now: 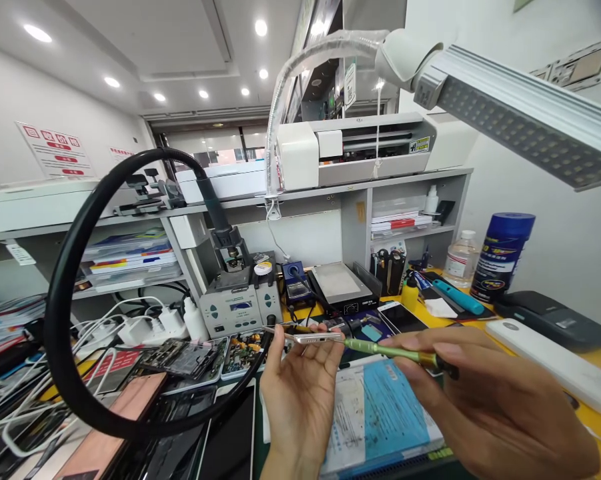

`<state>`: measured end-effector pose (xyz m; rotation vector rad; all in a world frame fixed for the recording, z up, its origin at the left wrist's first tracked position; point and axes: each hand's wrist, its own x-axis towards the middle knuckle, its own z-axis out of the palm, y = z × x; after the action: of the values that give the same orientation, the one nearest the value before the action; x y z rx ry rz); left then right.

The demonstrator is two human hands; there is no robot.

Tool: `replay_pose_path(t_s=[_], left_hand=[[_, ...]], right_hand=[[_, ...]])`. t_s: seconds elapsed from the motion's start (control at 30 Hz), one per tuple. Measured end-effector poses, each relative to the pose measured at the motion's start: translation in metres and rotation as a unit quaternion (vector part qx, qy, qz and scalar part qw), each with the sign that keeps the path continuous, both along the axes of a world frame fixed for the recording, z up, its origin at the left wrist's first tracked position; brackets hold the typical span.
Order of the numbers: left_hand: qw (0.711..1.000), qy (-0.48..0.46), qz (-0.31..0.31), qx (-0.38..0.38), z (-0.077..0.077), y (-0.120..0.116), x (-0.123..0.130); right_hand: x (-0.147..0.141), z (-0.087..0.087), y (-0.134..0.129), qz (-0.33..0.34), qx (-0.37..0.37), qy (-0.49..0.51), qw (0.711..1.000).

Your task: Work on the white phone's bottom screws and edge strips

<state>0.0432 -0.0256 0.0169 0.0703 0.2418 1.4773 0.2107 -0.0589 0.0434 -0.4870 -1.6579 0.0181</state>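
Observation:
My left hand [300, 400] holds a smartphone [317, 339] from below, its fingers curled round the back. The phone's narrow bottom edge, with the charging port, faces me. In my right hand [500, 393] is a slim green screwdriver [380, 349], pinched near its dark end cap between thumb and fingers. The screwdriver points left, and its front end is at the right end of the phone's edge; whether the tip touches a screw I cannot make out. Below both hands lies a blue and white plastic-wrapped pack [380, 407].
A black hose [60, 287] loops across the left side. Phone parts [180, 360] and a tray of small components [243, 353] lie behind it. The hot-air station [240, 310] stands at the back. On the right are a blue spray can [503, 257] and a white power bank-like block [555, 363]. An LED lamp [525, 120] hangs above.

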Motion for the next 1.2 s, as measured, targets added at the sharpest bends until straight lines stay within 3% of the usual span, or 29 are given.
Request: replay_pose_path(t_s=[0.27, 0.4, 0.6, 0.9, 1.2], left_hand=[[1.0, 0.004, 0.009, -0.007, 0.002, 0.0, 0.0], [1.0, 0.009, 0.017, -0.019, 0.003, -0.001, 0.0], [0.999, 0.015, 0.026, -0.029, 0.006, -0.004, 0.0], [0.998, 0.02, 0.038, -0.042, 0.008, -0.004, 0.0], [0.998, 0.027, 0.047, -0.033, 0.008, -0.004, -0.001]], right_hand=[[0.002, -0.004, 0.0, -0.01, 0.012, -0.002, 1.0], [-0.002, -0.007, 0.003, -0.011, 0.007, 0.042, 0.999], [-0.005, -0.01, 0.008, 0.001, 0.058, 0.059, 0.997], [-0.005, -0.011, 0.009, -0.005, 0.042, 0.068, 0.997], [-0.007, -0.016, 0.009, -0.057, 0.002, 0.108, 0.992]])
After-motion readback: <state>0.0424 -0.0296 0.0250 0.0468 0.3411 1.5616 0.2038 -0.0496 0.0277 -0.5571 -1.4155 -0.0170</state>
